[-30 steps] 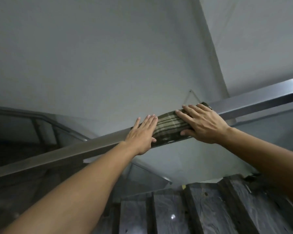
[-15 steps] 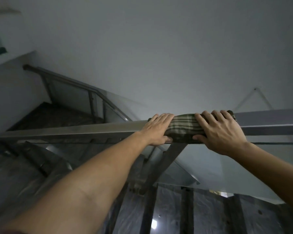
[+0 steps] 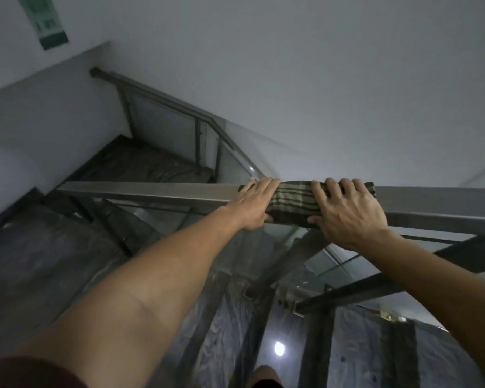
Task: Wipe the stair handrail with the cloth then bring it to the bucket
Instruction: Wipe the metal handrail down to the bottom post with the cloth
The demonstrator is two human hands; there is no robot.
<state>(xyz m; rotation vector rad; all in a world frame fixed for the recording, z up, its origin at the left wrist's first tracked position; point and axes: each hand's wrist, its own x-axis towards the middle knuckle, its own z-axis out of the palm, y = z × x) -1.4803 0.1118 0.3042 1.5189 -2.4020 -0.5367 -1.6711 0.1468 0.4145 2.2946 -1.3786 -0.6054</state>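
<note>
A view from a person's head looks down a dim stairwell at two bare arms reaching forward to a metal handrail (image 3: 157,193) that runs across the middle of the picture from left to right. A folded cloth (image 3: 293,203), dark green with pale stripes, is draped over the top of the rail and hangs a little way down its near side. The left hand (image 3: 254,204) lies palm down on the cloth's left end, fingers together and reaching over the far edge of the rail, thumb tucked under the near edge. The right hand (image 3: 347,211) lies palm down on the cloth's right end, fingers slightly spread over the top, thumb pressed against the near side of the cloth. Both hands press and loosely clasp the cloth against the rail, with a striped stretch of cloth showing between them. Below the rail are glass panels (image 3: 263,247) and dark metal supports. Dark stone steps (image 3: 39,261) descend at the left toward a landing, where a second rail (image 3: 163,99) climbs along a pale wall (image 3: 319,79). A green sign (image 3: 46,21) hangs high on the wall at the upper left. A bright reflection shines on the glossy floor (image 3: 279,348) far below. A dark red sleeve (image 3: 25,373) shows at the bottom left corner.
</note>
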